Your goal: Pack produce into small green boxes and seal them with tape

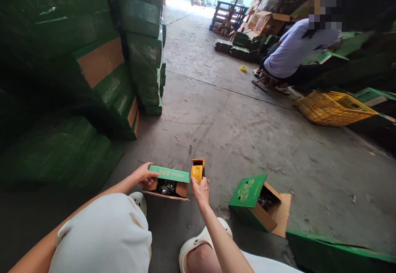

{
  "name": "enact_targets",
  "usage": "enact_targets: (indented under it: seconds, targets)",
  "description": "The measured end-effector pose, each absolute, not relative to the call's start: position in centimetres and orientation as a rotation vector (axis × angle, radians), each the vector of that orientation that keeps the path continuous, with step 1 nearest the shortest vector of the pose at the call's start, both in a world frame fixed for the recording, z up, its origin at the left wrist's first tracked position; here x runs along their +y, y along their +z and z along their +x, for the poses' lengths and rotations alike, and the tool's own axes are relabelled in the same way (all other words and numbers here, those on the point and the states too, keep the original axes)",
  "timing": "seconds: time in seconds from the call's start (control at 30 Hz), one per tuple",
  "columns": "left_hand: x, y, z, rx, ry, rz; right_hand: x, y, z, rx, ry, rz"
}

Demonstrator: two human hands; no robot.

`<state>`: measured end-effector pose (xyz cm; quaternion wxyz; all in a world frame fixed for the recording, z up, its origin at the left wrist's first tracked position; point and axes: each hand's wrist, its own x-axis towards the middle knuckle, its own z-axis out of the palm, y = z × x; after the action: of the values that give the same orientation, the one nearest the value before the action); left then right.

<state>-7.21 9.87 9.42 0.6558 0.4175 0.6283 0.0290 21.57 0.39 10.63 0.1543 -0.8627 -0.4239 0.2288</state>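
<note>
A small green cardboard box (172, 174) stands on the floor before my feet, with one flap raised and dark, shiny wrapped contents (166, 187) showing inside. My left hand (145, 174) grips its left end, thumb over the green flap and fingers down the side. Just right of the box, my right hand (200, 188) is wrapped around a yellow tape dispenser (197, 171), held apart from the cardboard. Farther right sits a second green box (249, 193), tilted, its brown flaps spread and dark contents partly visible.
Tall stacks of green boxes (140, 50) line the left side. At right, a person in a lavender shirt (297, 50) sits low among green cartons, near a yellow crate (334, 105). A yellow tape roll (243, 68) lies on the concrete floor (222, 132). A pallet jack (227, 25) stands farther back.
</note>
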Motion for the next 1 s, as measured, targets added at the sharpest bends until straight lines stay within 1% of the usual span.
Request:
enact_targets:
  seconds: [0.13,0.27,0.37,0.47,0.5,0.57,0.63,0.67,0.83,1.0]
  targets:
    - [10.5,8.4,-8.2,1.438,-0.005,1.175,1.7,10.9,22.5,-1.342,0.482,-2.414]
    - [10.8,8.6,-8.4,1.534,0.003,1.367,2.9,9.7,20.7,-1.877,0.217,-2.196]
    - [10.4,9.7,-7.8,1.674,-0.025,1.581,3.3,8.5,19.2,-2.143,0.143,-2.083]
    - [9.2,10.7,-6.6,1.728,0.027,1.925,3.4,8.0,18.9,-2.198,0.126,-2.116]
    - [8.5,10.9,-6.2,1.642,0.090,2.083,3.4,8.0,18.9,-2.205,0.126,-2.127]
    - [7.1,10.8,-5.5,1.294,0.211,2.391,3.3,8.2,19.0,-2.220,0.130,-2.138]
    - [5.7,10.2,-5.0,0.982,0.240,2.573,3.3,8.4,19.0,-2.227,0.147,-2.148]
    - [5.2,9.8,-4.7,0.923,0.227,2.617,3.3,8.5,18.9,-2.226,0.158,-2.152]
    - [5.4,7.9,-3.8,1.177,0.145,2.560,4.0,9.1,19.0,-2.213,0.239,-2.155]
    - [8.1,7.5,-3.0,1.250,0.106,2.398,4.6,10.2,19.0,-2.275,0.362,-2.172]
